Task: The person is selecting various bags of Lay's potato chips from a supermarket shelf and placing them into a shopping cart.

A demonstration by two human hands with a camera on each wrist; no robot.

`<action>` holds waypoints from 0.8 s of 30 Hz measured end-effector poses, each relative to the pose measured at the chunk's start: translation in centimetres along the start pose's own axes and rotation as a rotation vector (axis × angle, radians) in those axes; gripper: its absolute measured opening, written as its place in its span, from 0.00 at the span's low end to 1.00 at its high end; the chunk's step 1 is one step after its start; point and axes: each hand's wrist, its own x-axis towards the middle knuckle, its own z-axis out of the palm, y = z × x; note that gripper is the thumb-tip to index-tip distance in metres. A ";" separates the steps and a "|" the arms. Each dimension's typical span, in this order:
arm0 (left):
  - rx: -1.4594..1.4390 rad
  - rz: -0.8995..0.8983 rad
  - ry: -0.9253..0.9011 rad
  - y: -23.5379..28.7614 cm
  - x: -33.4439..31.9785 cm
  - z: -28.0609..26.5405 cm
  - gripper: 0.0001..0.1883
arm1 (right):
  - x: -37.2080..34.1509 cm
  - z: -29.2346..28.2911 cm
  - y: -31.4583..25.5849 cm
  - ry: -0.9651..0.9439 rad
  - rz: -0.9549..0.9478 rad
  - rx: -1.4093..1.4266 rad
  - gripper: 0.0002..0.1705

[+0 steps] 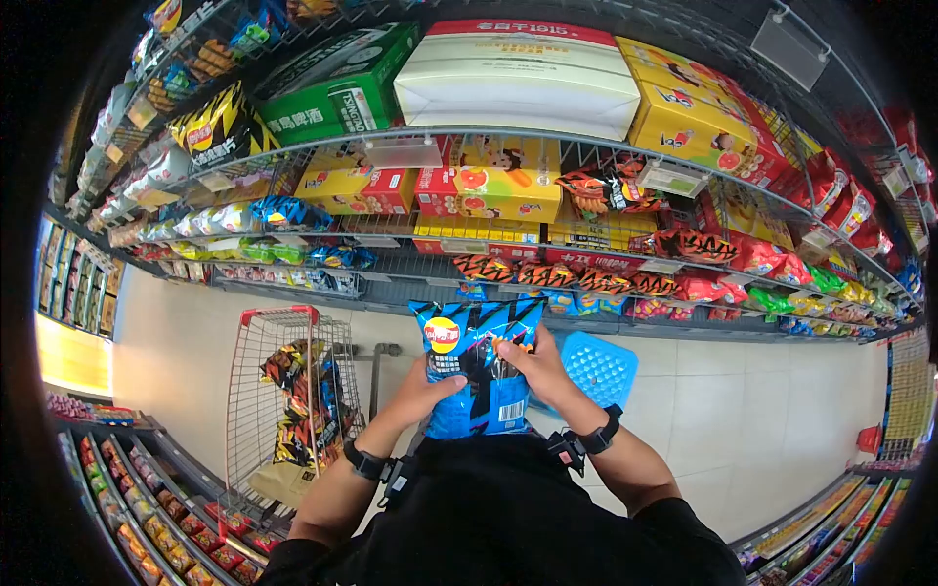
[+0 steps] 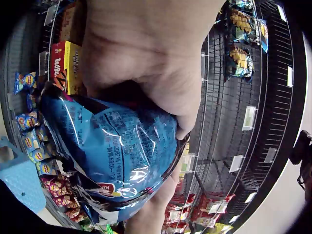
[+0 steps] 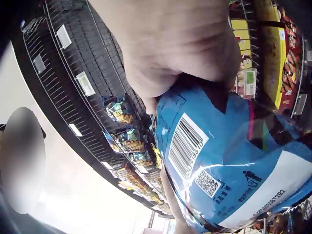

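Observation:
A blue and black bag of potato chips [image 1: 476,391] with a round yellow and red logo is held upright in front of the body. My left hand [image 1: 433,391] grips its left side, thumb on the front. On the right edge my right hand [image 1: 543,366] holds it, thumb across the front near the top. In the left wrist view the printed blue back of the chip bag [image 2: 122,146] shows below the left hand [image 2: 146,73]. In the right wrist view a barcode and a square code are on the bag [image 3: 219,156] under the right hand [image 3: 180,53]. The other fingers are mostly hidden behind the bag.
A wire shopping cart [image 1: 269,322] with several chip bags [image 1: 308,391] and a cardboard-coloured item stands at the left. A light blue plastic stool [image 1: 598,371] is on the floor at right. Ahead, wire shelves [image 1: 391,225] hold boxes [image 1: 518,73] and snack bags [image 1: 596,283].

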 end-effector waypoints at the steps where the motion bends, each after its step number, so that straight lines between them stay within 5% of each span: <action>1: -0.030 -0.028 -0.008 0.0 -0.3 -0.1 0.24 | -0.1 0.1 0.0 -0.017 0.006 0.002 0.25; 9: -0.411 -0.102 0.255 -0.7 -1.7 0.5 0.26 | -1.6 2.2 0.8 -0.180 0.314 0.225 0.33; 13: -0.349 -0.098 0.303 -1.8 -1.6 0.0 0.31 | -0.7 2.0 2.5 -0.098 0.484 0.255 0.28; 17: -0.183 -0.144 0.248 -2.3 -1.6 -0.4 0.34 | -0.4 1.9 3.1 -0.053 0.548 0.290 0.25; 24: -0.388 -0.264 0.175 -3.8 -0.7 -1.5 0.30 | -0.6 1.9 3.2 -0.078 0.620 0.322 0.26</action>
